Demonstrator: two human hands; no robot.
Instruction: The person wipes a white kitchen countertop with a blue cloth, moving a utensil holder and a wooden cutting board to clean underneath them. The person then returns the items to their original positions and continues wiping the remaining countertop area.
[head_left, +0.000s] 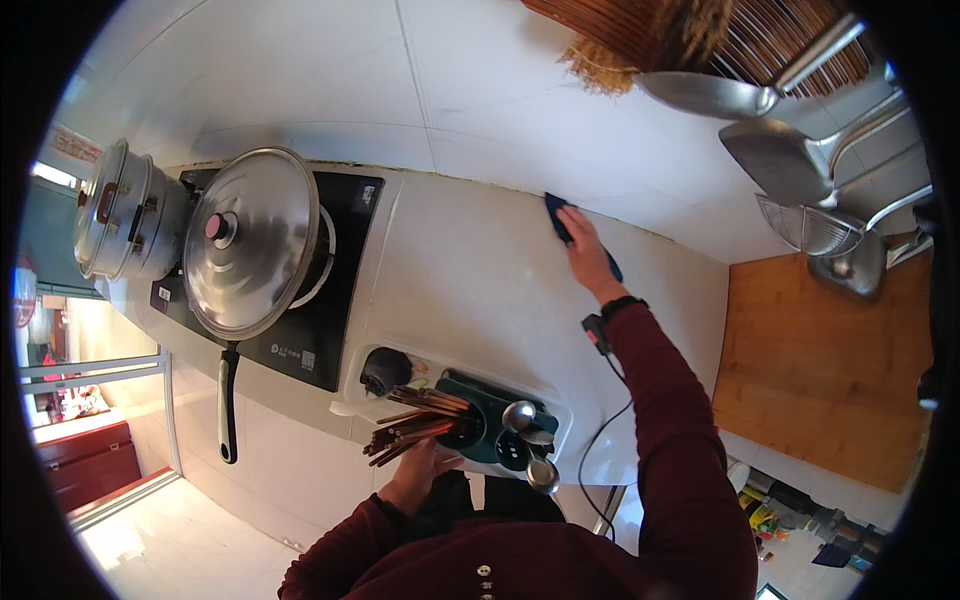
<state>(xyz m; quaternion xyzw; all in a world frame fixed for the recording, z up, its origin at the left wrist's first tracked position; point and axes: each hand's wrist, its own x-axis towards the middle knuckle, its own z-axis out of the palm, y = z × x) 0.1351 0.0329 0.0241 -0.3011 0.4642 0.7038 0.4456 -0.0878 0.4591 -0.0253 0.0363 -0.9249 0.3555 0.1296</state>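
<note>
My right hand (586, 251) presses a dark blue cloth (556, 217) onto the pale countertop (465, 262), close to the back wall. The cloth sticks out on both sides of the fingers. Down at the counter's front edge, my left hand (415, 474) is against the near side of a white tray (564, 409), below a bundle of chopsticks (420, 421). Its fingertips are partly hidden, so its grip is unclear. The chopsticks lean out of a dark green utensil holder (480, 439) in the tray. Several metal spoons (519, 416) stand in the holder's other side.
A lidded frying pan (251, 240) sits on a black induction cooktop (326, 345), its handle (228, 409) past the front edge. Left of it stands a steamer pot (135, 217). Metal ladles and spatulas (780, 161) hang at right before a wooden board (810, 375). A black cable (596, 442) runs beside my right arm.
</note>
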